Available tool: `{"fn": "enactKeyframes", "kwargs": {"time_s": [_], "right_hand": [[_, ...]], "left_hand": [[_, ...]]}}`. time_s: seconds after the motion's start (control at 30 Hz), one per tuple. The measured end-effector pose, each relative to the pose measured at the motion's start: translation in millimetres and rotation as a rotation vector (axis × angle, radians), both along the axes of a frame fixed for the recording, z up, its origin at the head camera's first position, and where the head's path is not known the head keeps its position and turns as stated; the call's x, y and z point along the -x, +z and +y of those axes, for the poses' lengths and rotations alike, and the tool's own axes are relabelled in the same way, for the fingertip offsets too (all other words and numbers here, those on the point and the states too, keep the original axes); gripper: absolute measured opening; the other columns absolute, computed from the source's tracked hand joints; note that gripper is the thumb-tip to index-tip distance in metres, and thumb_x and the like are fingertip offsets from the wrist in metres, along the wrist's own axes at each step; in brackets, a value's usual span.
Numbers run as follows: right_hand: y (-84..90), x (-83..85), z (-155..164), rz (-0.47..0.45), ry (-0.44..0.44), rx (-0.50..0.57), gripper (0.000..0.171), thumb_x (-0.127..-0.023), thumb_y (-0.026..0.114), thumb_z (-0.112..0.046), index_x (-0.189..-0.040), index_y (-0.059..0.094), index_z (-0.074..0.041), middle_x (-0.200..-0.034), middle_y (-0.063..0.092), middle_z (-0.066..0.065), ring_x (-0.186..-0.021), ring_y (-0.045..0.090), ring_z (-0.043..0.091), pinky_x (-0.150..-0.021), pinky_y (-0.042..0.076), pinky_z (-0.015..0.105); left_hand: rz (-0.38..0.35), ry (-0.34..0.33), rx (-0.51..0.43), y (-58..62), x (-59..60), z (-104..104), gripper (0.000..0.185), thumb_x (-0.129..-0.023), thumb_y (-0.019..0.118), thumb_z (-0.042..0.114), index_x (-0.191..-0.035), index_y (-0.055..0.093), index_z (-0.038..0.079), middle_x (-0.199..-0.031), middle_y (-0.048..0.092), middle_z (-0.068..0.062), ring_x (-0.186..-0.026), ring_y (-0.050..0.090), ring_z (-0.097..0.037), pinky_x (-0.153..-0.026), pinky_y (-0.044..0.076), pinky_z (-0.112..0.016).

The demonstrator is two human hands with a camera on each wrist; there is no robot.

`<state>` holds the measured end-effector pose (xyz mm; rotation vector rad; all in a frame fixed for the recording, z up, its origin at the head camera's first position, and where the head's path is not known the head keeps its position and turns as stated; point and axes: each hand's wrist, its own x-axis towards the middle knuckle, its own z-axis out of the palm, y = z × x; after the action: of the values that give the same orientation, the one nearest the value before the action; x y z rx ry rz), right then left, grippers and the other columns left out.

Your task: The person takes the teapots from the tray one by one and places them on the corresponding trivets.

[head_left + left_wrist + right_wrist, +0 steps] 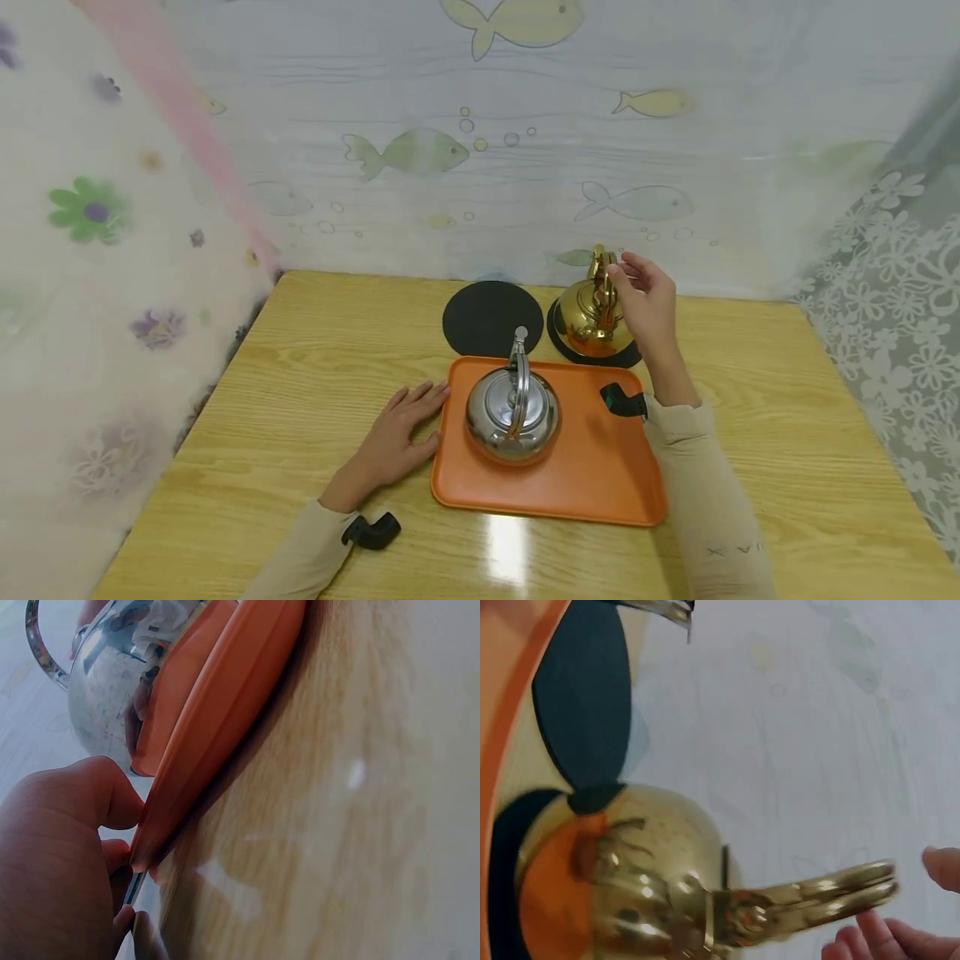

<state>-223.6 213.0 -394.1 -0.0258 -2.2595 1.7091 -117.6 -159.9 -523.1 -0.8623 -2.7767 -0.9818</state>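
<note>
"One fish-printed sheet [300,125] fills the background, well ahead of both hands. What is the biggest thing nearer?"

"A wood-grained table [765,417], spreading out below the hands and to either side of them."

"And after that?"

"An orange tray [600,475], just right of the left hand [405,429] and nearer the person than the right hand [651,304]."

"Any round pieces?"

"Two black discs: a bare mat [487,317] ahead and to the right of the left hand, and an occupied mat [628,357] just below the right hand."

"Where are the kettles?"

"The silver kettle [504,421] sits upright on the tray, near the left hand's fingertips. The gold kettle [577,317] stands on the occupied mat, just left of the right hand."

"How do the hands themselves lie?"

"The left is relaxed, fingers extended and spread, touching the tray's rim. The right is released, placed around the gold handle [832,896] with its thumb [945,868] apart from the metal. The other fingers [881,937] are right beside the handle; I cannot tell whether they touch."

"Anything smaller?"

"Black wrist mounts: one [373,531] behind the left hand, another [622,400] behind the right."
</note>
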Motion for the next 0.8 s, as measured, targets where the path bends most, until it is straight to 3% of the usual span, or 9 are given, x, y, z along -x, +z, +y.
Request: {"fn": "enactKeyframes", "kwargs": {"time_s": [0.1, 0.17, 0.37, 0.47, 0.6, 0.8], "right_hand": [[7.4, -10.7, -4.8, 0.083, -0.050, -0.124, 0.048, -0.102, 0.062, -0.024, -0.144, 0.056, -0.001, -0.130, 0.064, 0.017, -0.111, 0.059, 0.023, -0.099, 0.052, 0.037], [12.0, -18.7, -8.4, 0.122, -0.053, -0.143, 0.045, -0.102, 0.060, -0.020, -0.143, 0.056, -0.001, -0.131, 0.064, 0.018, -0.113, 0.060, 0.025, -0.102, 0.052, 0.042], [14.4, -48.8, -28.0, 0.179, 0.023, -0.101, 0.034, -0.102, 0.060, -0.010, -0.134, 0.063, 0.002, -0.122, 0.066, 0.019, -0.105, 0.059, 0.012, -0.092, 0.052, 0.018], [9.3, -64.0, -44.3, 0.195, 0.066, -0.082, 0.030, -0.100, 0.061, -0.004, -0.129, 0.066, 0.004, -0.119, 0.068, 0.021, -0.102, 0.061, 0.008, -0.087, 0.052, 0.014], [2.2, -83.6, -63.5, 0.149, 0.099, -0.069, 0.028, -0.100, 0.062, -0.006, -0.127, 0.067, 0.002, -0.116, 0.070, 0.017, -0.101, 0.065, 0.013, -0.087, 0.055, 0.019], [-5.4, -106.1, -82.0, -0.016, 0.134, -0.056, 0.027, -0.100, 0.065, -0.016, -0.124, 0.070, -0.006, -0.108, 0.069, 0.011, -0.097, 0.067, 0.021, -0.083, 0.058, 0.024]], "left_hand": [[0.011, 0.001, 0.000, 0.0, -0.7, -0.3, 0.061, -0.094, 0.067, 0.025, -0.151, 0.051, 0.009, -0.156, 0.048, -0.005, -0.147, 0.040, -0.034, -0.121, 0.022, -0.062], [0.019, 0.002, 0.000, 0.1, -0.8, -0.5, 0.061, -0.094, 0.067, 0.025, -0.151, 0.051, 0.008, -0.156, 0.048, -0.006, -0.147, 0.041, -0.035, -0.121, 0.023, -0.062], [-0.005, -0.006, 0.008, -0.9, -1.1, 0.9, 0.061, -0.096, 0.065, 0.027, -0.153, 0.049, 0.010, -0.158, 0.046, -0.003, -0.149, 0.038, -0.032, -0.122, 0.021, -0.061], [-0.018, -0.006, 0.008, -1.2, -0.8, 0.7, 0.061, -0.097, 0.064, 0.028, -0.153, 0.048, 0.011, -0.159, 0.045, -0.002, -0.150, 0.037, -0.031, -0.123, 0.020, -0.059], [0.009, -0.006, -0.004, -0.5, -1.1, 0.2, 0.061, -0.096, 0.066, 0.027, -0.152, 0.049, 0.010, -0.158, 0.047, -0.004, -0.148, 0.039, -0.033, -0.122, 0.022, -0.061], [0.018, -0.004, -0.005, -0.6, -1.8, 0.1, 0.062, -0.095, 0.068, 0.027, -0.152, 0.050, 0.010, -0.157, 0.047, -0.004, -0.147, 0.040, -0.034, -0.121, 0.022, -0.061]]}}
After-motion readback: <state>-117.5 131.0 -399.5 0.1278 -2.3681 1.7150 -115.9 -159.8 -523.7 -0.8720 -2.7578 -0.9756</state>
